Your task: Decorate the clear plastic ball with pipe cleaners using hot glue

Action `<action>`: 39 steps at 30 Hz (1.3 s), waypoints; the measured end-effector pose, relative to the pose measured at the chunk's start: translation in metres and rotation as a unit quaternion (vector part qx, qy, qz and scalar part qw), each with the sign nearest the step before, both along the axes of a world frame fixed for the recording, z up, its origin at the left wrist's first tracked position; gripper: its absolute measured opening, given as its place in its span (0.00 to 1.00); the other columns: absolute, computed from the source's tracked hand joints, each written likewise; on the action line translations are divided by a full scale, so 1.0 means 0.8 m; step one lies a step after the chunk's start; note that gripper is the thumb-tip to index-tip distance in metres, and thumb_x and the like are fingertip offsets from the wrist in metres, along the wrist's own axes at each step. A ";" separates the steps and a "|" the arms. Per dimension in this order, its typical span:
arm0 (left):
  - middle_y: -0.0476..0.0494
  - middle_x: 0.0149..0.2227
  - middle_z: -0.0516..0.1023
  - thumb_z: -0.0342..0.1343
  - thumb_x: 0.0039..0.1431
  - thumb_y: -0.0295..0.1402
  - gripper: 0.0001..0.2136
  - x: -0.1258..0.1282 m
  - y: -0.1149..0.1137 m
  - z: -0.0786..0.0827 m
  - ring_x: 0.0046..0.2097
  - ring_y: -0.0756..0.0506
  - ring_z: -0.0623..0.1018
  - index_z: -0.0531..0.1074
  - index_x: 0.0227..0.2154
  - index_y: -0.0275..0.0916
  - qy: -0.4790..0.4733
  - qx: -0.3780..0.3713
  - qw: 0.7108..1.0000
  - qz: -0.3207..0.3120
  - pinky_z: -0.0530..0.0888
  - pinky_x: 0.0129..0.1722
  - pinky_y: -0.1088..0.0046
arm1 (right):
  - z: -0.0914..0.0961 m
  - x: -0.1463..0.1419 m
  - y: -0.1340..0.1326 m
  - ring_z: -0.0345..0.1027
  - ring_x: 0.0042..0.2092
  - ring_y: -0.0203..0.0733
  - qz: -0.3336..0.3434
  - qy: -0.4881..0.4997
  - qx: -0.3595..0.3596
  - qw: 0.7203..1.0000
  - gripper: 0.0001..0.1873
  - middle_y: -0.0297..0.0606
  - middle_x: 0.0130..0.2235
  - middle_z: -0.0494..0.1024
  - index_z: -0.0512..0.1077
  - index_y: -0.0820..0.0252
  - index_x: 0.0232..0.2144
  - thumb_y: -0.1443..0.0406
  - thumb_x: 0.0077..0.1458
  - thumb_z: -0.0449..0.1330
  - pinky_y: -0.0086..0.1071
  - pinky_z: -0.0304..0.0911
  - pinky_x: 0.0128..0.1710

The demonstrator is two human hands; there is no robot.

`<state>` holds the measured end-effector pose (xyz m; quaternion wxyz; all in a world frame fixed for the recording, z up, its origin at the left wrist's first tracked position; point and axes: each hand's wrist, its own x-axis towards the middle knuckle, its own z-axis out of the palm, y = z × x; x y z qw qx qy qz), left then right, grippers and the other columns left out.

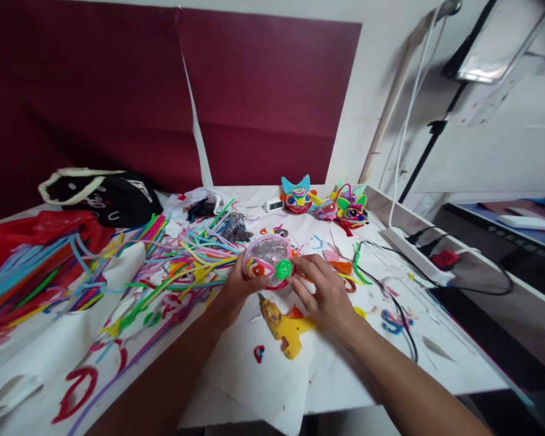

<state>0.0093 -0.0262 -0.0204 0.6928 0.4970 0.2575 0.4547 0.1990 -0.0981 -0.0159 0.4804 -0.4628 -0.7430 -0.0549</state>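
Observation:
A round, clear plastic craft piece trimmed with pipe cleaners is held above the table. It has an orange-centred eye on its left side and a green pipe-cleaner coil on its front. My left hand grips the piece from the left, thumb in front below the orange eye. From the right, my right hand has its thumb and index finger closed at the green coil's edge. Beneath the hands lies a yellow glue gun on white paper. A small red and blue piece rests nearer me.
Loose pipe cleaners cover the left side, by a red plastic bag and a black bag. Finished pipe-cleaner faces stand at the back. On the right are a power strip and a black cable.

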 end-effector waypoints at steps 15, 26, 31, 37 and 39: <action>0.48 0.42 0.83 0.73 0.42 0.47 0.26 -0.009 0.015 0.007 0.51 0.37 0.81 0.75 0.44 0.46 -0.058 -0.005 0.998 0.037 0.77 0.53 0.55 | 0.028 0.049 -0.024 0.77 0.46 0.47 0.121 -0.158 -0.329 0.923 0.14 0.40 0.44 0.82 0.78 0.57 0.42 0.73 0.52 0.64 0.38 0.70 0.46; 0.53 0.37 0.83 0.74 0.45 0.40 0.19 -0.020 0.019 0.004 0.41 0.45 0.82 0.73 0.36 0.41 -0.136 -0.053 0.989 0.023 0.78 0.55 0.52 | 0.017 -0.004 -0.033 0.73 0.52 0.58 0.056 -0.336 -0.408 0.847 0.22 0.51 0.49 0.79 0.73 0.63 0.50 0.76 0.52 0.57 0.51 0.65 0.55; 0.51 0.36 0.83 0.74 0.45 0.37 0.17 -0.021 0.021 0.005 0.42 0.44 0.83 0.74 0.34 0.40 -0.168 -0.052 0.983 0.043 0.77 0.57 0.51 | 0.016 0.002 -0.038 0.70 0.55 0.56 0.064 -0.284 -0.380 0.878 0.23 0.51 0.55 0.76 0.68 0.62 0.54 0.73 0.55 0.57 0.49 0.61 0.60; 0.46 0.45 0.83 0.74 0.45 0.36 0.29 -0.026 0.029 0.008 0.56 0.36 0.79 0.72 0.51 0.43 -0.173 -0.031 0.980 0.098 0.72 0.61 0.44 | 0.019 0.023 -0.034 0.72 0.44 0.51 0.044 -0.214 -0.313 0.924 0.22 0.45 0.44 0.78 0.67 0.59 0.47 0.73 0.47 0.56 0.43 0.65 0.46; 0.44 0.50 0.82 0.73 0.45 0.35 0.32 -0.028 0.032 0.008 0.58 0.35 0.77 0.69 0.55 0.44 -0.173 -0.025 0.978 0.113 0.71 0.61 0.43 | 0.027 0.030 -0.035 0.72 0.40 0.50 0.051 -0.181 -0.300 0.935 0.20 0.41 0.39 0.78 0.67 0.57 0.45 0.72 0.48 0.57 0.40 0.64 0.40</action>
